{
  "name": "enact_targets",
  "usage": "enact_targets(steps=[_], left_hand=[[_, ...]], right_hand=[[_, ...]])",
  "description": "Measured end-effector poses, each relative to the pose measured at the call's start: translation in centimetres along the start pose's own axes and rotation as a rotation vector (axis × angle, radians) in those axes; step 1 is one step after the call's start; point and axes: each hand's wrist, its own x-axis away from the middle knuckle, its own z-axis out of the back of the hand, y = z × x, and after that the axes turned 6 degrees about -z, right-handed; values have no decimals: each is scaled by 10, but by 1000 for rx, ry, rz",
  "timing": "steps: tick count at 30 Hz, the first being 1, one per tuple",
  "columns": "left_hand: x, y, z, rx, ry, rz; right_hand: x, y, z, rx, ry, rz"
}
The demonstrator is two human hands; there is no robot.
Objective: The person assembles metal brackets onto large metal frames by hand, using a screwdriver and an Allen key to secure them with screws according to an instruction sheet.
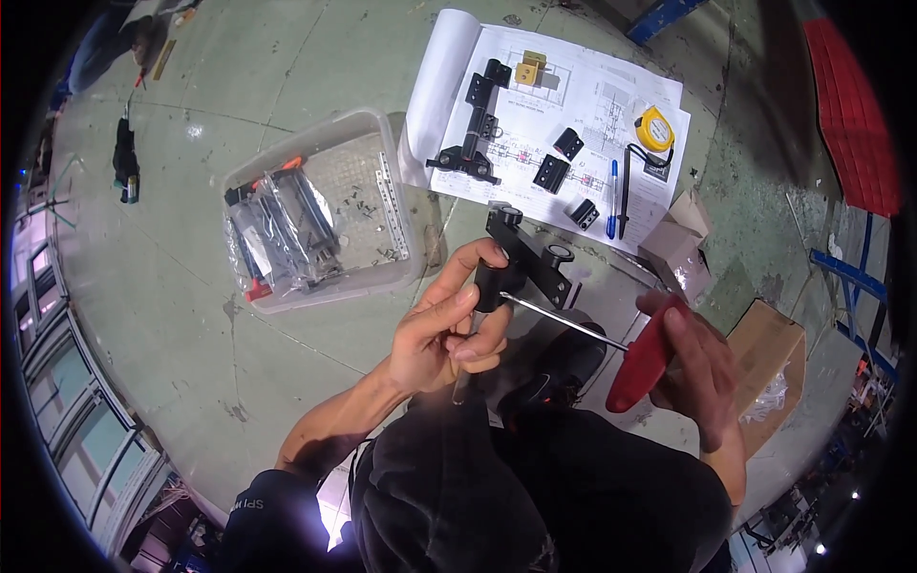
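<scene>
Between the thumb and fingers of my left hand (441, 329) is a black metal bracket (537, 260), a flat bar with round knobs and a short cylinder at its near end. My right hand (705, 368) is closed round the red handle of a T-handle hex key (640, 363). The key's thin steel shaft reaches left, and its tip meets the side of the cylinder beside my left fingertips. Whether the tip sits in a screw is too small to tell. Beyond the bracket, a longer black metal assembly (480, 119) lies on printed drawing sheets (535, 205).
Also on the sheets are a gold bracket (529, 69), several small black blocks (552, 175), a yellow tape measure (655, 130) and a blue pen (611, 212). Left of them stands a clear plastic tub (330, 302) holding bagged parts and screws. A cardboard box (767, 346) is at right.
</scene>
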Motion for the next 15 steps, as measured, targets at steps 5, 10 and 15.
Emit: enact_targets(steps=[5,10,15], left_hand=[[0,0,0,-31,48,-1],[-4,-2,-9,-206,-6,-15],[-6,-1,-7,-72,18,-11]], right_hand=[[-4,-3,11,113,-193,-43],[2,-24,-3,-978,-103,-942],[-11,-34,-24,-837,26,-1115]])
